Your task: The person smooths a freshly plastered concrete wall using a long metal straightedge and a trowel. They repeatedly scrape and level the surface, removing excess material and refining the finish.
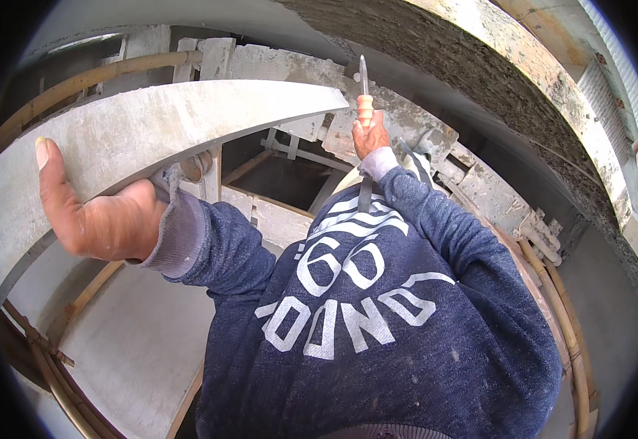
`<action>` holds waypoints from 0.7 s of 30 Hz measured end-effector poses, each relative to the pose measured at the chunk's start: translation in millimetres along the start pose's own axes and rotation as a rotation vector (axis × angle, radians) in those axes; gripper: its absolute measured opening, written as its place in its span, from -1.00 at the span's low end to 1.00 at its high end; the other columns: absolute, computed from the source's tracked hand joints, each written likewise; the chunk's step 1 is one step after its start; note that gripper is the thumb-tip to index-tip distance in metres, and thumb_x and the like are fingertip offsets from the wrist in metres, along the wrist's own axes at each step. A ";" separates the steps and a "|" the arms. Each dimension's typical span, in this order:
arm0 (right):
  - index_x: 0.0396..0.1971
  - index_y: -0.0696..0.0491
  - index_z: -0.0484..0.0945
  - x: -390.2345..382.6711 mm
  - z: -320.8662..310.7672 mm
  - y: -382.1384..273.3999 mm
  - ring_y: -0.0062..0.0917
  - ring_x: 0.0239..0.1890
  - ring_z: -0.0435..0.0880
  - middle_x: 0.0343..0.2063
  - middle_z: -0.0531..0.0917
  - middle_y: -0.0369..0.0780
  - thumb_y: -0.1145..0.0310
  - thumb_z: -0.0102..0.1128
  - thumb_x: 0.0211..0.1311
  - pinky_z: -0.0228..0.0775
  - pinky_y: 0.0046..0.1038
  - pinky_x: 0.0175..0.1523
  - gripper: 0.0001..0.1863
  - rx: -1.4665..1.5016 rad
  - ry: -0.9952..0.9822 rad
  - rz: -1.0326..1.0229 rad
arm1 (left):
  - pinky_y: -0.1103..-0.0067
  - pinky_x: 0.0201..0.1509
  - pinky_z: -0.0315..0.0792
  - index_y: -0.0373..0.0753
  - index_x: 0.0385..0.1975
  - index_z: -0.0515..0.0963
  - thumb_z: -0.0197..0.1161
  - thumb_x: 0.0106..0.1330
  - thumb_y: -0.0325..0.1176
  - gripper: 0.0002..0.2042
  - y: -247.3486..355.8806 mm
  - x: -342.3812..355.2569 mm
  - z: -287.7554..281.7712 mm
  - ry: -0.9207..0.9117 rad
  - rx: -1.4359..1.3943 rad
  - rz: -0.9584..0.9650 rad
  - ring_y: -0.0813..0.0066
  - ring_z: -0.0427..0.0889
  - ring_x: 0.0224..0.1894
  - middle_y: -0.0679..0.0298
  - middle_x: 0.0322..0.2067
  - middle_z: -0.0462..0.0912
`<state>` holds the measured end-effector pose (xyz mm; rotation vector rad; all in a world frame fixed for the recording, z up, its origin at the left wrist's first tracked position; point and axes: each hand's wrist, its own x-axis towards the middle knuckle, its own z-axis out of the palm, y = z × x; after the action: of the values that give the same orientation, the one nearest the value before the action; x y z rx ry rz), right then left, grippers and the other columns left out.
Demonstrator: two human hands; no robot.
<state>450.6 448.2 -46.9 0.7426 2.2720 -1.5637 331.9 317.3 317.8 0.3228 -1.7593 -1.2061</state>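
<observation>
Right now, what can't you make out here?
All in the head view:
Left hand: fingertips except the thumb's, hidden by the hand itself or the pale board.
Pale board: left end, cut off by the dark rim.
Orange-handled screwdriver: handle's end, hidden by the right hand; tip's shape, too small.
Dark opening: inside, lost in shadow.

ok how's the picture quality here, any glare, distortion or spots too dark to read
Head view: fisheye bending and black corners; bright, partly washed-out edge on the beam at upper right; deep shadow in the gap; left hand and tool look reasonably sharp.
</observation>
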 end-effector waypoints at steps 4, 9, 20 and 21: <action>-0.03 0.11 0.22 -8.6 -7.0 12.0 0.14 -0.23 0.65 -0.29 0.64 0.17 0.19 0.17 0.27 0.44 0.01 -0.05 -0.55 -0.256 -0.278 -0.084 | 0.19 0.00 0.58 -0.52 -0.14 0.64 0.49 -0.14 -0.16 -0.41 11.0 -8.1 17.1 0.005 -0.050 0.068 -0.08 0.67 -0.10 -0.10 -0.11 0.61; -0.01 0.06 0.34 18.0 -41.2 32.6 0.03 -0.33 0.68 -0.29 0.64 0.07 0.20 0.19 0.26 0.52 -0.07 -0.15 -0.59 -0.059 0.159 -0.136 | 0.23 -0.06 0.65 -0.34 -0.11 0.68 0.39 0.12 -0.26 -0.62 30.9 -12.4 17.2 -0.032 -0.027 0.135 -0.07 0.72 -0.13 -0.10 -0.07 0.66; 0.04 0.02 0.24 26.6 -68.3 86.6 0.10 -0.12 0.66 -0.17 0.67 0.11 0.18 0.17 0.27 0.47 0.00 -0.03 -0.55 -0.336 -0.035 0.126 | 0.24 0.01 0.65 -0.28 -0.06 0.69 0.31 0.23 -0.38 -0.71 50.4 9.4 11.1 0.003 0.041 0.315 -0.07 0.73 -0.15 -0.15 -0.03 0.66; 0.04 0.03 0.26 23.3 -61.1 96.5 0.10 -0.09 0.65 -0.17 0.67 0.12 0.17 0.16 0.27 0.46 0.00 0.00 -0.55 -0.368 -0.128 0.153 | 0.20 -0.02 0.65 -0.42 -0.09 0.66 0.41 0.09 -0.35 -0.61 50.2 16.6 10.8 -0.016 0.013 0.358 -0.10 0.72 -0.16 -0.19 -0.04 0.65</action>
<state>488.6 537.7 -111.2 0.6736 2.2573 -1.0516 328.3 336.8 367.9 0.0025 -1.7492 -0.9414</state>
